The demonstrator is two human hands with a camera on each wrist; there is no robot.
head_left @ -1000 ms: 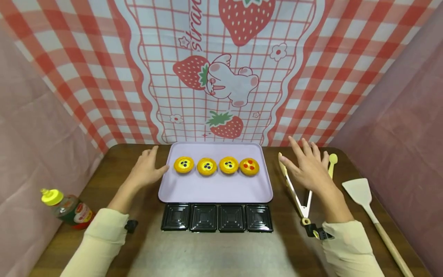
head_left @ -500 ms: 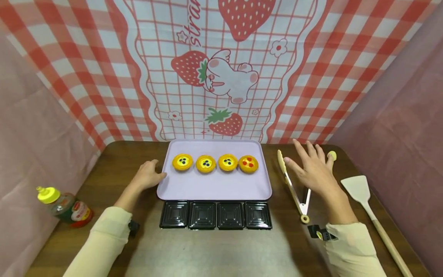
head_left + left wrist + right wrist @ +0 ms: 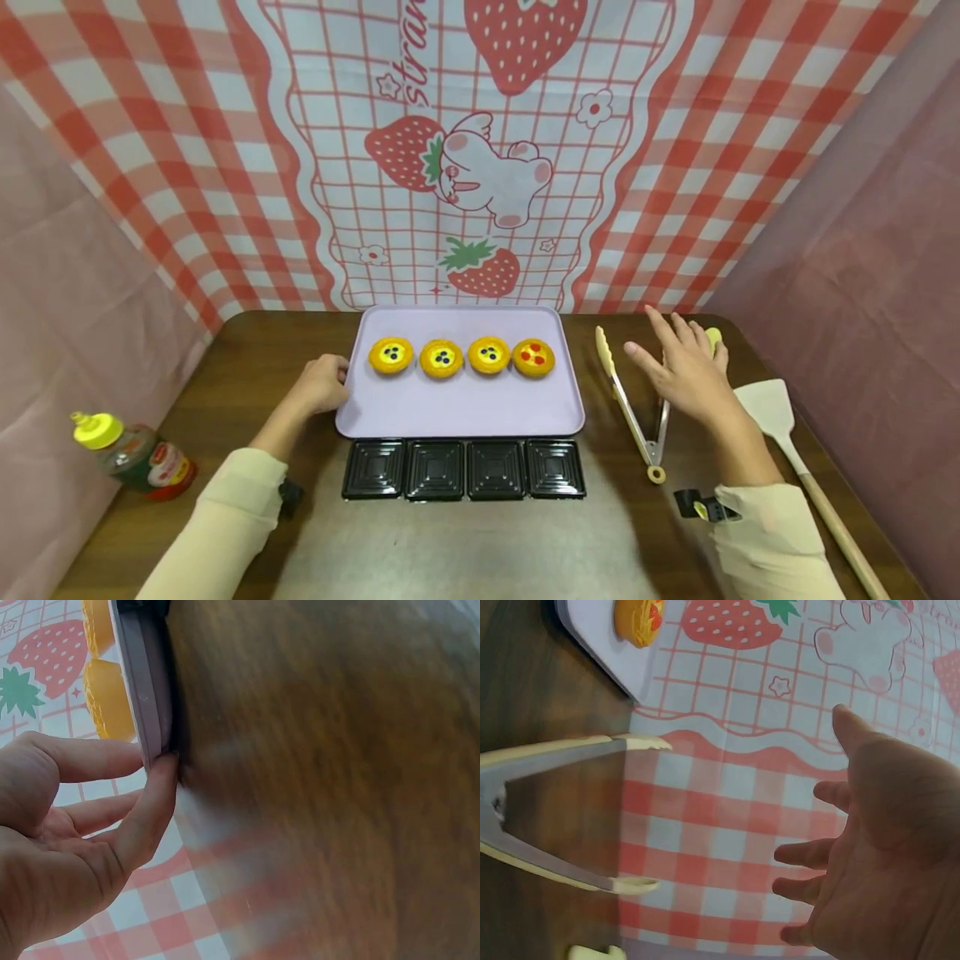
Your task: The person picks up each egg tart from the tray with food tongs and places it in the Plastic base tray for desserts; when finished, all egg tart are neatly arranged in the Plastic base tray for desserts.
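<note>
My left hand (image 3: 321,385) pinches the left rim of a pale lilac tray (image 3: 465,408). In the left wrist view, thumb and a finger meet on either side of the tray's edge (image 3: 142,690). A row of small tarts sits on the tray: three with blueberries (image 3: 441,358) and one with red pieces (image 3: 533,357). My right hand (image 3: 690,375) is held with spread fingers to the right of the tray, holding nothing. It overlaps part of the spread tongs (image 3: 633,425) in the head view; the right wrist view shows the tongs' pale tips (image 3: 637,885) apart from the fingers.
Several black square plastic trays (image 3: 435,469) line the lilac tray's near side, at the edge of a metallic surface (image 3: 465,550). A sauce bottle (image 3: 142,458) stands left. A spatula (image 3: 771,408) and a pale yellow round-ended utensil (image 3: 713,336) lie right. Checked cloth (image 3: 480,208) hangs behind.
My left hand has moved down onto the tray's left rim and its fingers have curled round the edge. My right hand has shifted slightly right, fingers still spread.
</note>
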